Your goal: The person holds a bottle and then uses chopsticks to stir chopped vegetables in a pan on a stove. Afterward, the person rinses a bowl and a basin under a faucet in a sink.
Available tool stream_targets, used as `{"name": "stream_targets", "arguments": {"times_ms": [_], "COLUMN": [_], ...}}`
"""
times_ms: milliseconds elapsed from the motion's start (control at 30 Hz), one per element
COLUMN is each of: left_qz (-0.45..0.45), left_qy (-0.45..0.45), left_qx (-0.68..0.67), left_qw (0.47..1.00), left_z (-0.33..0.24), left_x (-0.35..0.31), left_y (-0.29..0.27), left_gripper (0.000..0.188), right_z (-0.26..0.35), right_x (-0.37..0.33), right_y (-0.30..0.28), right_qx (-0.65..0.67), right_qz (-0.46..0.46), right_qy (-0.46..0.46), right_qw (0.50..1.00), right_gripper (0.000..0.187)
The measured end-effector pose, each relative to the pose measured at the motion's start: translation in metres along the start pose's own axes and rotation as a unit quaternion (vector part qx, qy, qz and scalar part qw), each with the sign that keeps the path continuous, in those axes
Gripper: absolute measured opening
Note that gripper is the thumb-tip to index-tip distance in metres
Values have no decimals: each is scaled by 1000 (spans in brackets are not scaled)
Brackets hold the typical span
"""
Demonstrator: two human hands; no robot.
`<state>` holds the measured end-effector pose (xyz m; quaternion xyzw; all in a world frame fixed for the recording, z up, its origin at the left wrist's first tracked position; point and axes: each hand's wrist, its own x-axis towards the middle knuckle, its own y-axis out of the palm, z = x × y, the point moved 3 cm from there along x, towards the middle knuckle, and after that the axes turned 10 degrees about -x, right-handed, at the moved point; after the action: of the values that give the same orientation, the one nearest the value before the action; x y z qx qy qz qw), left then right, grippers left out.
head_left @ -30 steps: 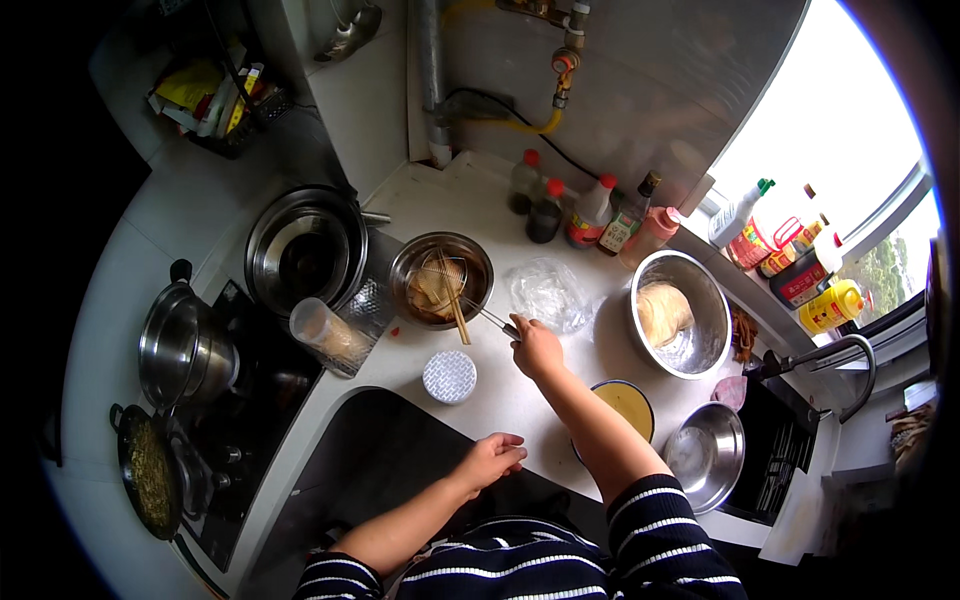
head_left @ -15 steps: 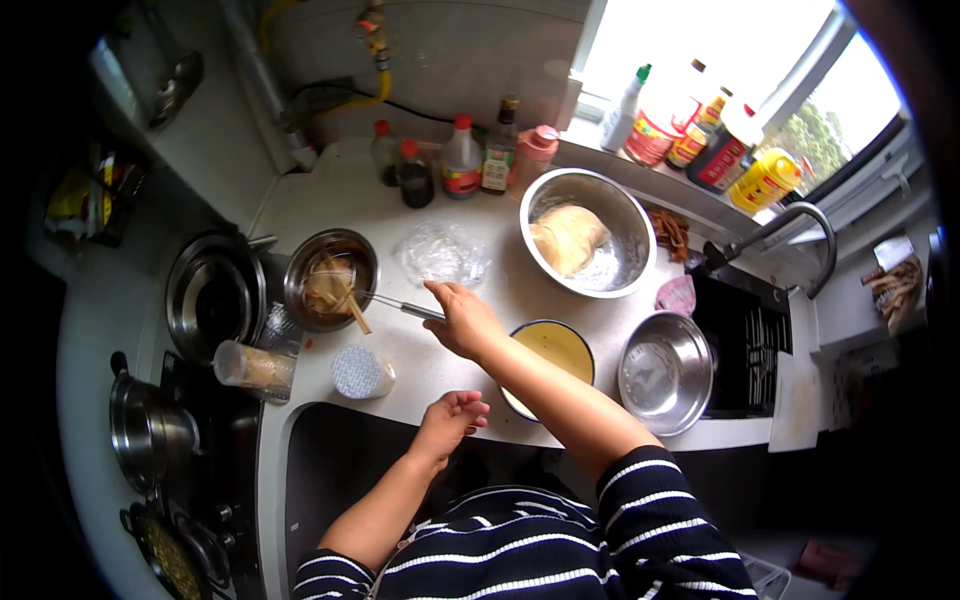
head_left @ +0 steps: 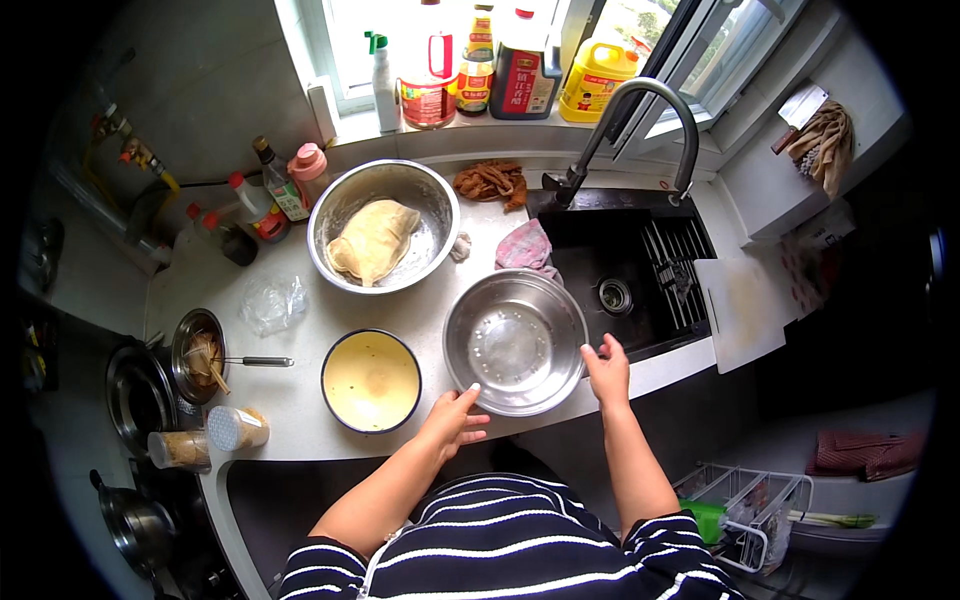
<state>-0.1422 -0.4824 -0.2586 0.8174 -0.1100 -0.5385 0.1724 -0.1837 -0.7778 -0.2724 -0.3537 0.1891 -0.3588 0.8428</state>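
A wide steel bowl (head_left: 460, 345) stands at the counter's front edge, beside the sink, with a little whitish residue and drops inside. My left hand (head_left: 452, 422) is at its near left rim, thumb at the rim and fingers spread below it. On the other side my right hand (head_left: 608, 375) is at the right rim, thumb and fingers apart. Whether either hand bears on the metal is hard to tell. Left of it sits a dark-rimmed bowl of yellow liquid (head_left: 371, 380). Behind, a larger steel bowl (head_left: 436, 245) contains a pale dough lump (head_left: 376, 240).
A black sink (head_left: 590, 270) with a curved faucet (head_left: 645, 85) is at right, a white cutting board (head_left: 742, 310) beyond it. At left, a strainer (head_left: 265, 361) rests across a small steel bowl (head_left: 180, 350), near crumpled plastic wrap (head_left: 273, 302) and jars (head_left: 238, 428). Bottles line the windowsill.
My right hand has let go of the strainer's handle, leaving it on the small bowl. Both hands have moved right to the steel bowl by the sink, and the view has turned right.
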Motion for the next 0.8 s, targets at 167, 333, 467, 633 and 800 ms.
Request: {"name": "stream_targets", "arguments": {"times_ms": [167, 333, 467, 633, 800], "left_qz": [-81, -57, -12, -97, -162], "left_qy": [93, 108, 105, 528, 503], "left_qx": [-45, 58, 150, 533, 783], "left_qw": [991, 991, 983, 655, 329], "left_z": [23, -4, -29, -94, -164], "left_x": [37, 19, 26, 98, 157], "left_y": [34, 101, 156, 205, 278], "left_gripper": [31, 28, 42, 60, 55], "right_z": [-13, -2, 8, -23, -26], "right_x": [6, 31, 54, 91, 114], "right_y": [15, -30, -92, -127, -129], "right_qx": [169, 254, 321, 265, 266], "right_qz": [311, 305, 275, 139, 80], "right_qy": [103, 191, 216, 162, 165], "right_qw": [929, 898, 880, 940, 946], "right_gripper": [22, 24, 26, 34, 48]}}
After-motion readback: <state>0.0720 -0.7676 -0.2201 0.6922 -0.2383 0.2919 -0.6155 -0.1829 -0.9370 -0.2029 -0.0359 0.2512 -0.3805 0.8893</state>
